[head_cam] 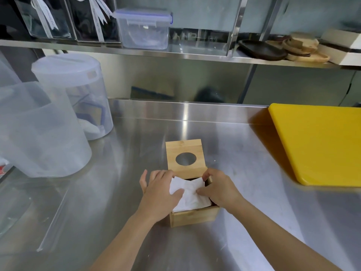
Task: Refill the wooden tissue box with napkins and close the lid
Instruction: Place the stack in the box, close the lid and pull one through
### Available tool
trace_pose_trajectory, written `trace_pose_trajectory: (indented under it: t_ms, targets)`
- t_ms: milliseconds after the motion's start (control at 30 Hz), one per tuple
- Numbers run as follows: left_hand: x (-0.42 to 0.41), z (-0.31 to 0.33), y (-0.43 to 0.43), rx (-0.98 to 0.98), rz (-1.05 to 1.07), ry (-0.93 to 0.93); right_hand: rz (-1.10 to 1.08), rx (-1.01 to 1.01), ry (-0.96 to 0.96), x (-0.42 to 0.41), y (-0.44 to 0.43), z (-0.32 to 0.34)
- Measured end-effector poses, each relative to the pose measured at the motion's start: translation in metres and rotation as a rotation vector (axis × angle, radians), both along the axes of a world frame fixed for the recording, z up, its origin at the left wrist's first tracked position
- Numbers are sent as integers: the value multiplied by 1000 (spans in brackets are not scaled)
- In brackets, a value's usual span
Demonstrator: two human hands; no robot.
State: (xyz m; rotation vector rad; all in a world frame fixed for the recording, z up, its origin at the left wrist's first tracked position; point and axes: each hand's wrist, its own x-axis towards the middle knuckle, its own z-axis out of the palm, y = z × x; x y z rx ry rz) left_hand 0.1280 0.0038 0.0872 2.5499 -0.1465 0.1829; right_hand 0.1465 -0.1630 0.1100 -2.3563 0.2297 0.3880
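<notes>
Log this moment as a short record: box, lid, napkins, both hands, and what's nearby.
box: wooden, open, on steel counter
lid: tipped back, oval hole
napkins: white stack in box, top crumpled
left hand: grips napkins' left edge, thumb on top
right hand: pinches napkins' far right corner
nearby: yellow board right, plastic tubs left

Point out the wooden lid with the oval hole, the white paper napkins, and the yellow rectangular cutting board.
wooden lid (pixel 185 147): head view, wood above the oval hole.
white paper napkins (pixel 193 200): head view, crumpled top sheet.
yellow rectangular cutting board (pixel 320 141): head view, middle of top face.
</notes>
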Motion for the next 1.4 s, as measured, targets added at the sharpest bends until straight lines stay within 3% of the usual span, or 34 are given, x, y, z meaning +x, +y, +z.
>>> trace_pose_trajectory:
  t_ms: [267, 400, 500, 600, 800, 900, 1100, 1200, 1400]
  targets:
    - [-12, 0, -7, 149, -135, -253, 184, -464, -97, 1, 8, -7]
    - [-14, -1, -11, 289, -88, -173, 278, -599, -170, 0, 10, -12]
    - [-12, -2, -16, 385, -32, -95, 322, -570, -274, -4, 6, -12]
    - [-10, -2, -21, 484, -78, -85, 510, -471, -379, -7, 1, -11]
    - [2, 8, -16, 432, -270, -226, 762, -474, -410, 0, -6, -14]
    - [6, 23, -9, 592, -408, -51, 837, -526, -416, 6, -7, -15]
    - [18, 26, -10, 785, -478, 107, 878, -725, -291, 12, -4, -10]
    - [20, 23, -12, 821, -515, 126, 854, -706, -234, 14, -9, -9]
    - [25, 24, -17, 844, -534, 174, 859, -619, -328, 12, -16, -13]
